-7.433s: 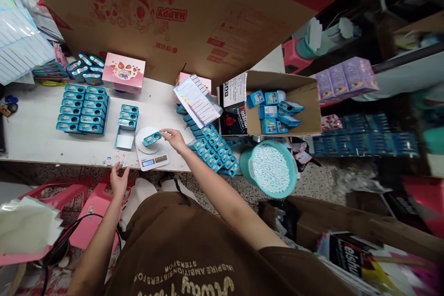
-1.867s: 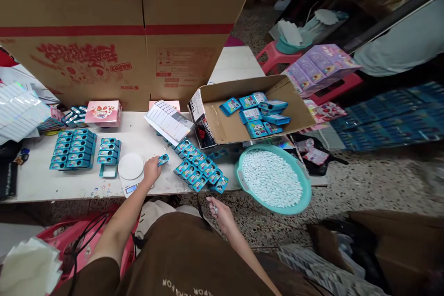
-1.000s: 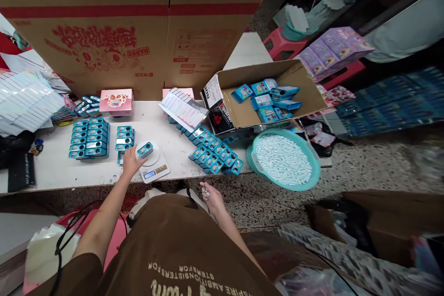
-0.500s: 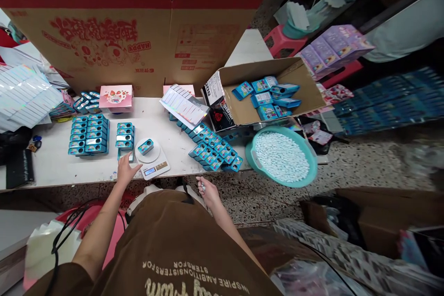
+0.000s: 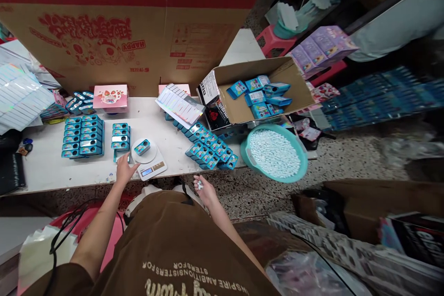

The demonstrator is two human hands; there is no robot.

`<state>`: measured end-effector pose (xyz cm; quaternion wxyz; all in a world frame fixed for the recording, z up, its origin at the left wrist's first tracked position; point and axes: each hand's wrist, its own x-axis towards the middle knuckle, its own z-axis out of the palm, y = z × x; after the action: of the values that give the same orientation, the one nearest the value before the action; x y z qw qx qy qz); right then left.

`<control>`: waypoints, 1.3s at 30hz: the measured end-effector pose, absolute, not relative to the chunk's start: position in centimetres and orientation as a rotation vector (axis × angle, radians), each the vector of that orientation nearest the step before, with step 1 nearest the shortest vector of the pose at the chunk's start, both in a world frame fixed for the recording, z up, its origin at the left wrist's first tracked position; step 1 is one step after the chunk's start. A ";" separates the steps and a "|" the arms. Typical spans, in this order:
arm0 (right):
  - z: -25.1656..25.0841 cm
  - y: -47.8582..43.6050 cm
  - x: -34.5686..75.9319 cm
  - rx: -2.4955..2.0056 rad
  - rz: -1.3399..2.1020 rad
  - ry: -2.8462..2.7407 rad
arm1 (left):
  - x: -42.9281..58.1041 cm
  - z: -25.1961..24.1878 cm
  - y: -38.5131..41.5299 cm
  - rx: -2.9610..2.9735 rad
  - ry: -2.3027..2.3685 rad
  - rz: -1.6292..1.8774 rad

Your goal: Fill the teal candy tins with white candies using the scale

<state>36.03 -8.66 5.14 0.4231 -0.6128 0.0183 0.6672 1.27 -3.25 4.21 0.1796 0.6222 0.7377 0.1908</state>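
Note:
My left hand [image 5: 125, 169] is at the table's front edge with thumb and fingers apart, its fingertips at the near end of a short row of blue tins [image 5: 120, 138]. To its right a kitchen scale [image 5: 150, 170] bears a single blue tin [image 5: 142, 147] on its round white plate; the display is lit but I cannot read it. My right hand [image 5: 206, 193] is palm up in front of the table, fingers curled round a few small white candies [image 5: 200, 185]. More blue tins [image 5: 210, 145] stand in slanting rows beyond it, partly under printed sheets [image 5: 180, 105].
A turquoise basin [image 5: 244, 159] full of white candies sits at the right. Behind it is an open carton [image 5: 291, 67] with several blue packs. Larger rows of blue tins [image 5: 82, 136] stand at left. A tall cardboard box [image 5: 104, 69] walls off the back.
My right hand has opened slightly and shows more of the candies in its palm. My left hand stays beside the row of tins. The whole view has shifted a little.

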 end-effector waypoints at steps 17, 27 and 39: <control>7.6 4.2 24.4 -1.119 1.929 0.243 | 8.0 7.3 -3.2 1.700 2.065 0.960; 6.1 9.8 16.2 -1.248 1.831 -0.022 | 4.5 4.5 -7.8 1.369 2.289 0.947; 4.4 8.6 14.3 -1.445 1.515 -0.315 | 4.0 2.1 -12.3 1.154 2.331 0.931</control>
<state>14.29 8.61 4.42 0.4901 -0.5951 -0.1295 0.6237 3.99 -12.34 2.12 0.1881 0.4102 0.8287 0.3311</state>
